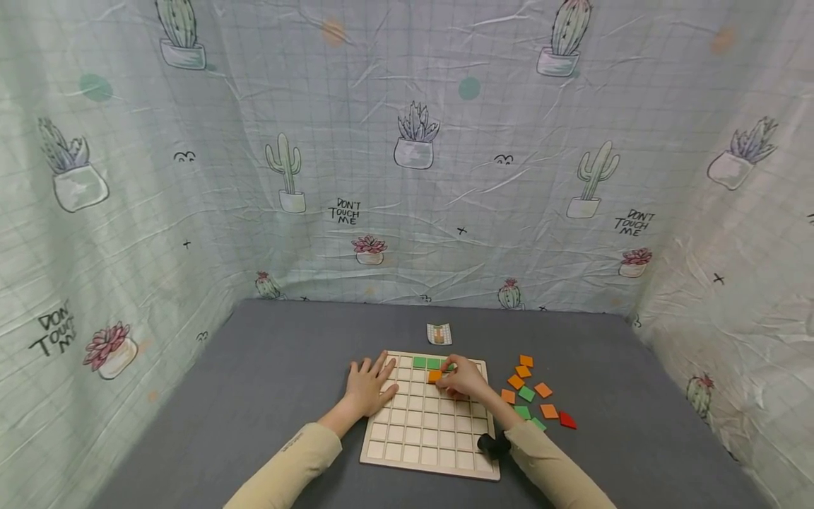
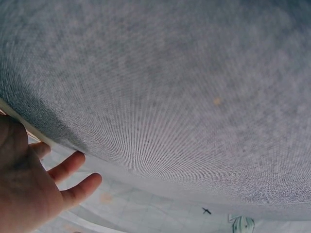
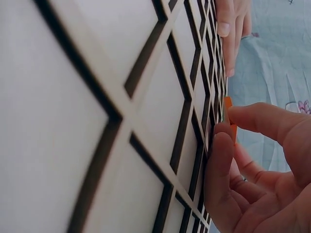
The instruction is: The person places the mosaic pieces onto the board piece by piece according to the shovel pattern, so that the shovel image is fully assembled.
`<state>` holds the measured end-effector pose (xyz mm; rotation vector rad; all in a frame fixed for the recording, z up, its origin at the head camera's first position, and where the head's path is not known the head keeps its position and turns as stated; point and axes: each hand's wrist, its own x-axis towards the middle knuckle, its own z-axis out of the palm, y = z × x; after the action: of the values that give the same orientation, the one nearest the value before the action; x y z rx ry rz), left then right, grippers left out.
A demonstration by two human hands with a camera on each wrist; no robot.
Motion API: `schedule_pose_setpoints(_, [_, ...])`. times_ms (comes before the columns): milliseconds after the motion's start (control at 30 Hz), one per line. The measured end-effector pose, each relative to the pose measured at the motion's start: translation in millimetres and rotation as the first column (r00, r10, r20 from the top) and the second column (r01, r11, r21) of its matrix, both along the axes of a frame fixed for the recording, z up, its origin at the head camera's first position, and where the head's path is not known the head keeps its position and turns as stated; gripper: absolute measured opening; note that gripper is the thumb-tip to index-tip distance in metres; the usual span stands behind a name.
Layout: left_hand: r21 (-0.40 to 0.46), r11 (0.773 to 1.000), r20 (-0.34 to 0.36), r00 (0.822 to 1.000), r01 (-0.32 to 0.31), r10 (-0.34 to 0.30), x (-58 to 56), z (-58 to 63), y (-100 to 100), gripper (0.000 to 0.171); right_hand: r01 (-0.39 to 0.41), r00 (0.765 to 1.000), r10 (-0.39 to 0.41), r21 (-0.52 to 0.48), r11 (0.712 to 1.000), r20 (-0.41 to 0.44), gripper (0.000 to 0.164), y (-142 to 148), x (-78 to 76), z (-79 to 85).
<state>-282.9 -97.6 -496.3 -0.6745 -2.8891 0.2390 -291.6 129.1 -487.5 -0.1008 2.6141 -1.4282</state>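
Note:
A pale wooden grid board (image 1: 412,435) lies on the grey table, with green square tiles (image 1: 427,363) in its far row. My right hand (image 1: 466,379) pinches an orange square tile (image 1: 435,376) between thumb and finger, just nearer than the green row. In the right wrist view the orange tile (image 3: 230,104) is tilted, its edge close over the grid. My left hand (image 1: 367,387) rests with spread, straight fingers on the board's left edge. Those fingers (image 2: 80,187) reach past the edge in the left wrist view.
Right of the board lie several loose orange tiles (image 1: 549,411), a few green tiles (image 1: 526,394) and a red piece (image 1: 568,420). A small printed card (image 1: 439,334) lies beyond the board. Cactus-print curtains (image 1: 413,212) enclose the table (image 1: 286,367). A black device (image 1: 493,445) sits at the right wrist.

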Motion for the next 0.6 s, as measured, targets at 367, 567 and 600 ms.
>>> schedule_pose_setpoints(367, [0.01,1.0,-0.002,1.0,0.002,-0.002,-1.3,-4.0,-1.3,0.056,0.008,1.0,-0.006,0.067,0.998,-0.03,0.024,-4.0,-2.4,-4.3])
schedule_pose_setpoints(567, [0.019,1.0,-0.006,1.0,0.011,-0.011,-0.7,-2.0,-0.9,0.056,0.018,0.997,-0.009,0.123,0.992,-0.07,0.023,-4.6,-2.4,-3.4])
schedule_pose_setpoints(600, [0.019,1.0,-0.006,1.0,0.011,-0.011,-0.6,-2.0,-0.8,0.056,0.02,0.997,-0.011,0.125,0.992,-0.073,0.023,-4.8,-2.4,-3.2])
